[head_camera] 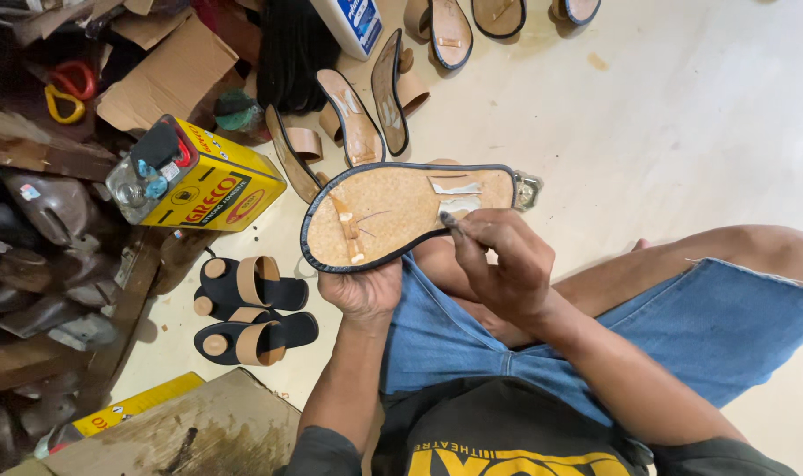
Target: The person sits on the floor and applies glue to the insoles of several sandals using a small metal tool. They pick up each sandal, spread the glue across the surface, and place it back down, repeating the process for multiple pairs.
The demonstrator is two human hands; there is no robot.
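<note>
The pale floor [683, 115] is the biggest thing here. The person sits on it in blue jean shorts [683, 326], with knees bent.

Next in size are the cardboard pieces [168, 75] at the top left and a worn cardboard box [198, 432] at the bottom left. A messy pile of dark scraps [40, 264] runs down the left side.

The sandal sole [401, 211] is in the middle, held up above the person's lap. Its tan, cork-like bottom faces up. It has a dark rim all around, 1 tan strap end stuck near the middle, and white patches near the right end.

A yellow metal can [203, 181] lies on its side to the left of the sole. Below it sit 2 black sandals [247, 308] with tan straps, close together. More unfinished sandals [357, 115] lie on the floor above the sole, and some others sit at the top edge.

The left hand [363, 291] is under the sole. Its fingers are curled around the lower edge, gripping it.

The right hand [507, 264] is closed in a pinch at the right part of the sole. Its fingertips press something small and dark against the white patch. I cannot tell what that small thing is.

A red and yellow pair of scissors [66, 88] lies at the top left.
</note>
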